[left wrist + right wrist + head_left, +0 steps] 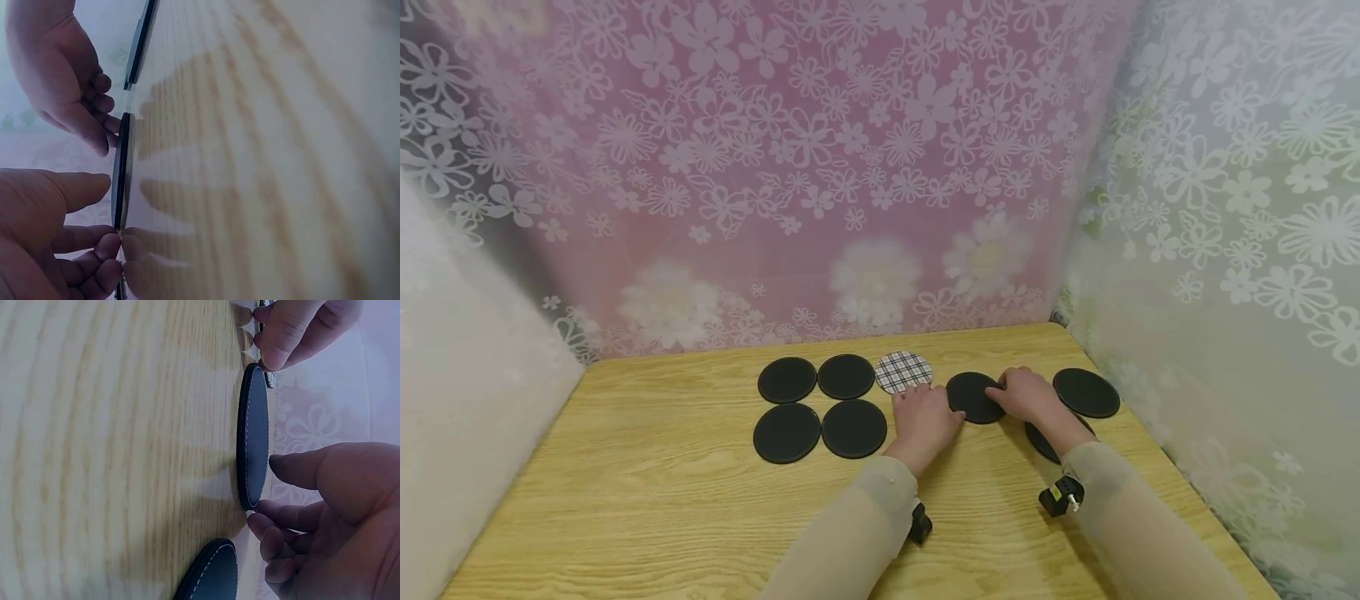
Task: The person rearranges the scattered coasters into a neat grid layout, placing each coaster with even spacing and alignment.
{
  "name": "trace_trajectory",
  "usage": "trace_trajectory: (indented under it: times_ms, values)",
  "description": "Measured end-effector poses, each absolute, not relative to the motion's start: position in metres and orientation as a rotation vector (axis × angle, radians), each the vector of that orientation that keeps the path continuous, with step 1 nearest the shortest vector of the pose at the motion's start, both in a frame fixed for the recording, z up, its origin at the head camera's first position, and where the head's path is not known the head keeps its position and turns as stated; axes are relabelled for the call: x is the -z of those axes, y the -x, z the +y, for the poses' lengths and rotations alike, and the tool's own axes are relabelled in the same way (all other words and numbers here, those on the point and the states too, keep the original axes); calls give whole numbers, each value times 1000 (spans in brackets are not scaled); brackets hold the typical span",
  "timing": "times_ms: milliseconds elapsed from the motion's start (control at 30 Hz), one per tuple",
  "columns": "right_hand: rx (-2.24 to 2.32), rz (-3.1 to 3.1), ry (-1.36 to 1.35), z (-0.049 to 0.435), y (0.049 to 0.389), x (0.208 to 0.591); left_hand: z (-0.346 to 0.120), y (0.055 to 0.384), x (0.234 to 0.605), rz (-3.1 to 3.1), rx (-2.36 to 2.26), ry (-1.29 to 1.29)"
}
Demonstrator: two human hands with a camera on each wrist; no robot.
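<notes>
A round black coaster (975,397) with light edge stitching lies low over the table between both hands. My left hand (922,421) holds its left edge, thumb at the near side and fingertips at the rim. From the right, my right hand (1028,396) grips the same coaster, its thumb over the top and fingers curled at the edge. Just beyond the left fingers is a white coaster (903,369) with a black check pattern. In the right wrist view the gripped coaster (255,437) shows edge-on, with the right thumb (297,470) close to its face.
Several black coasters (786,433) form a block left of the checked one. Two more lie at the right, one black coaster (1086,392) in full view and another (1043,442) partly under the right forearm. Floral curtains (880,167) surround the wooden table (625,483).
</notes>
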State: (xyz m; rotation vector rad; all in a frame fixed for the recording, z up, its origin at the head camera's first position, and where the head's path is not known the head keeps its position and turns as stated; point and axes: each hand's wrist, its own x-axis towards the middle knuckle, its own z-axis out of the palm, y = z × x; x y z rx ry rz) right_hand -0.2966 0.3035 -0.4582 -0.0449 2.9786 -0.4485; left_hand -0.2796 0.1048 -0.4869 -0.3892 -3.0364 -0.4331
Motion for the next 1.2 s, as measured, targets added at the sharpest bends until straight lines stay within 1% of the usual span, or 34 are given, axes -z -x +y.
trace_trajectory:
  times_ms: [300,767,1000,1200]
  values:
    - [569,2901,6,307,293,460,104,278,486,-3030,454,382]
    - [742,2968,-96,309,283,465,105,280,490,-3030,453,366]
    - [1073,2870,-170,313,280,473,103,280,490,-3031,474,382]
    - [1289,2762,-226,312,278,471,98,279,484,-3039,470,390]
